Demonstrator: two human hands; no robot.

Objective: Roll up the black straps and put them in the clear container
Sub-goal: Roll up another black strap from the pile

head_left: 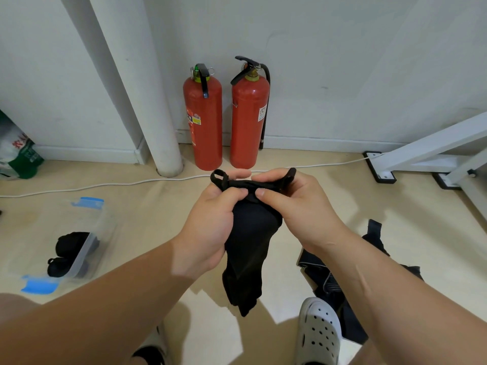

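Note:
Both hands hold a black strap (pixel 249 248) in front of me, above the floor. My left hand (pixel 210 222) grips its upper end on the left, and my right hand (pixel 297 206) pinches it on the right, thumb on top. The strap's wide part hangs down between my forearms. The clear container (pixel 97 230) with blue clips sits on the floor at the left, with rolled black straps (pixel 69 243) inside. More black straps (pixel 369 259) lie in a pile on the floor at the right.
Two red fire extinguishers (pixel 203 122) stand against the wall ahead, next to a white pipe (pixel 158 114). A white cable (pixel 105 184) runs across the floor. A white frame's legs (pixel 421 159) stand at the right. My grey clog (pixel 319 330) is below.

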